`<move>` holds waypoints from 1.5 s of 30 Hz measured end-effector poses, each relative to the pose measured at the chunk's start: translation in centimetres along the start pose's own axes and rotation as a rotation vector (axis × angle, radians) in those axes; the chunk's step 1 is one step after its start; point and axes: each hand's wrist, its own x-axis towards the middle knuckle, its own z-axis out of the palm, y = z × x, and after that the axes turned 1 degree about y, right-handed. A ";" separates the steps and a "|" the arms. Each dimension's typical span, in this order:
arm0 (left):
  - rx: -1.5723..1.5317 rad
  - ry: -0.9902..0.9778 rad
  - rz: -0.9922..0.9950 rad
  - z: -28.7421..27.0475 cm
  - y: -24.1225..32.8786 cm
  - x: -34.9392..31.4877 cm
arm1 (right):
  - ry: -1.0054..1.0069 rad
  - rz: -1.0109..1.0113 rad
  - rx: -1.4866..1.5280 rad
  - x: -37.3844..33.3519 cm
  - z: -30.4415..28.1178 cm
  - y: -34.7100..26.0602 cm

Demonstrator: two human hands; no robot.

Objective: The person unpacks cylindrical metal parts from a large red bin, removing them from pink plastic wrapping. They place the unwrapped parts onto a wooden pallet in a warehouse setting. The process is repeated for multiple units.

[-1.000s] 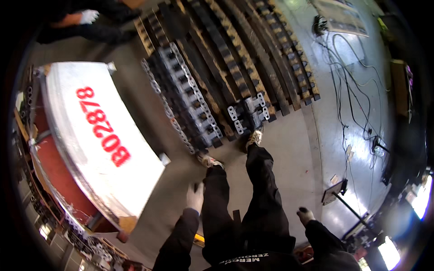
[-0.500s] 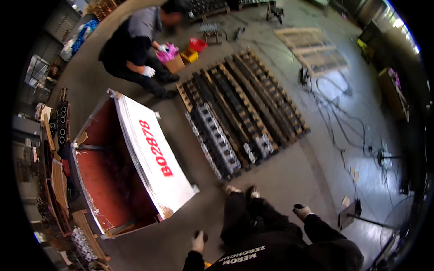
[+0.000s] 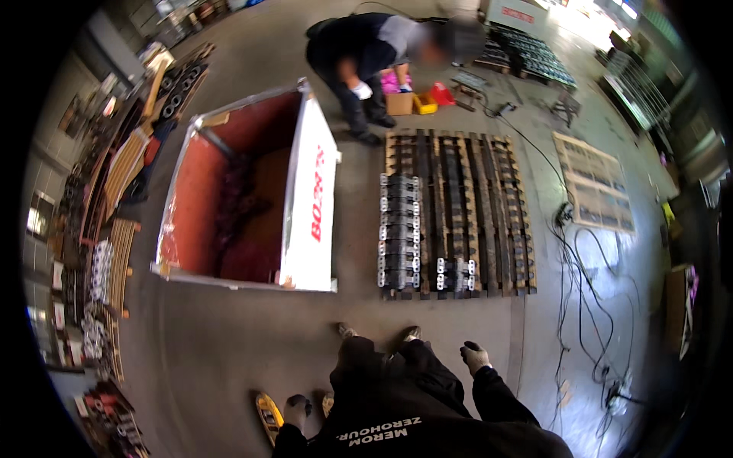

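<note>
Two gloved hands hang well apart, fingers loosely curled, with no object showing in either: the left hand [image 3: 296,412] beside a long yellow object [image 3: 269,416] on the floor, the right hand [image 3: 475,357] nearest a slatted pallet [image 3: 505,229]. On it, a long metal link row [image 3: 399,229] lies along the left edge and a shorter link piece [image 3: 456,275] at the near end, probably laid flat for stability. The open-topped crate [image 3: 191,206] holds dark, purplish contents too dim to identify. Beyond, a co-worker [image 3: 355,42] bends over a cardboard box [image 3: 398,104] with a pink bag [image 3: 395,82]; the yellow bin's [image 3: 424,104] and red bin's [image 3: 442,94] contents are indistinct.
</note>
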 end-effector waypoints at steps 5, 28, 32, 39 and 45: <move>-0.091 -0.049 -0.022 -4.2 0.2 1.5 | -0.025 0.045 -0.114 -1.0 3.2 2.7; -0.175 -0.138 0.202 -13.3 19.6 16.6 | -0.036 -0.431 -0.236 -7.4 32.4 -3.0; -0.028 -0.075 0.251 -13.2 21.3 16.9 | -0.076 -0.490 -0.256 -5.7 39.1 -7.7; 0.005 -0.006 0.388 -13.9 28.0 19.6 | -0.084 -0.677 -0.303 -2.9 54.3 -20.1; 0.070 -0.046 0.562 -13.8 42.2 25.0 | 0.129 -0.960 -0.748 0.2 64.0 -26.1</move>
